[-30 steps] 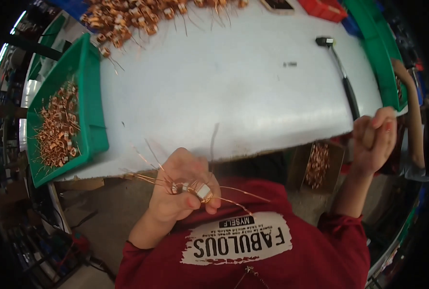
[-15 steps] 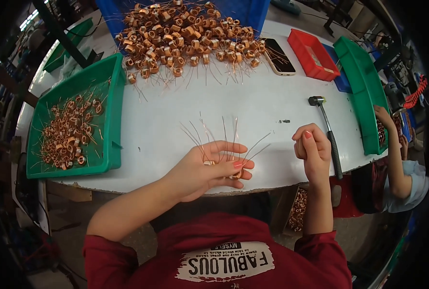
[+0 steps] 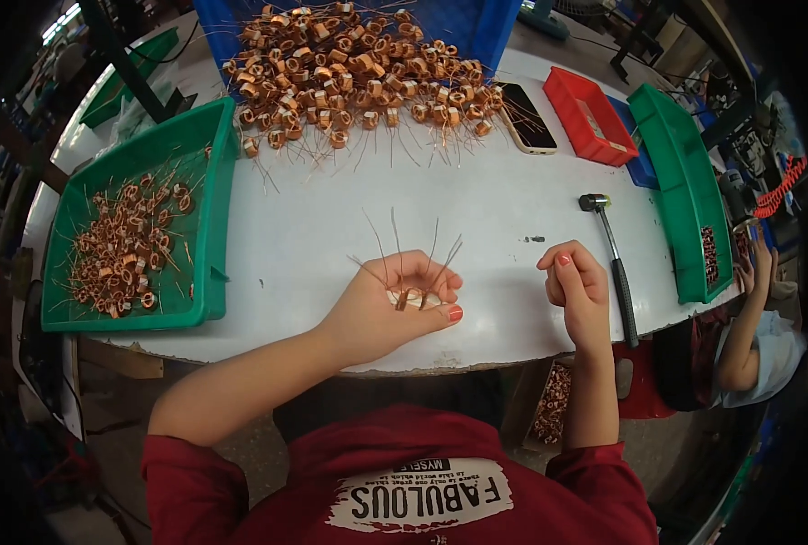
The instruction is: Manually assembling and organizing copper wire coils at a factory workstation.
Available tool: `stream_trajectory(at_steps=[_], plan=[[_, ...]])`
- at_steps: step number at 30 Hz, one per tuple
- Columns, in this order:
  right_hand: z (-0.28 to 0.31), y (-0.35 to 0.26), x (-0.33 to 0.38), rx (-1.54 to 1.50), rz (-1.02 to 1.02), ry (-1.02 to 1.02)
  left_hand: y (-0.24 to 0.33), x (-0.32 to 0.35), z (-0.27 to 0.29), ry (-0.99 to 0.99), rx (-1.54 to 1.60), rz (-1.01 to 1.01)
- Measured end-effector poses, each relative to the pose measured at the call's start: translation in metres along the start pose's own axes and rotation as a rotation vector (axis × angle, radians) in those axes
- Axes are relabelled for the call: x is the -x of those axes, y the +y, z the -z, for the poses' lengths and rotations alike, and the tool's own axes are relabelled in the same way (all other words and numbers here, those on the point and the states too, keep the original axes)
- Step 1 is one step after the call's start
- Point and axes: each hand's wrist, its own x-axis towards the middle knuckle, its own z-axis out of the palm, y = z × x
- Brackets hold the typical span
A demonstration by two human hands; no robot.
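My left hand is curled round several small copper wire coils, their thin leads sticking up past the fingers. The thumb lies along the near side of the coils. To the right, my right hand is held closed over the table, thumb pressed to the curled fingers; whether anything is pinched there is hidden. A hammer with a black handle lies just right of that hand. Beyond both hands, a big heap of copper coils spills from a blue bin onto the white table.
At left stands a green tray with more coils. A phone, a red tray and a long green tray line the right side. Another person's hand is by that tray's near end. A box of coils sits below the table edge.
My left hand has closed more round the coils, its fingers curling in and the leads drawing together. My right hand has shifted slightly left. The other person's hand has moved out of the green tray.
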Motion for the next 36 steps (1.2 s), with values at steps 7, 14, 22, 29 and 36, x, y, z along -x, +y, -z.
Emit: stream_trajectory(at_steps=[7,14,22,29,36], plan=[[-0.004,0.001,0.000,0.026,-0.034,-0.035,0.004,-0.002,0.005,-0.014,-0.597,-0.234],[-0.011,-0.006,-0.002,0.061,-0.084,-0.066,-0.009,-0.016,0.028,-0.016,-1.022,-0.675],[-0.076,-0.040,-0.084,0.560,0.263,-0.352,0.008,-0.014,0.043,0.171,-0.902,-0.173],[-0.163,-0.009,-0.202,1.176,0.674,0.321,-0.006,0.002,0.050,0.496,-1.088,-0.444],[-0.190,0.025,-0.241,1.154,0.511,0.476,-0.009,0.018,0.054,0.513,-0.764,-0.328]])
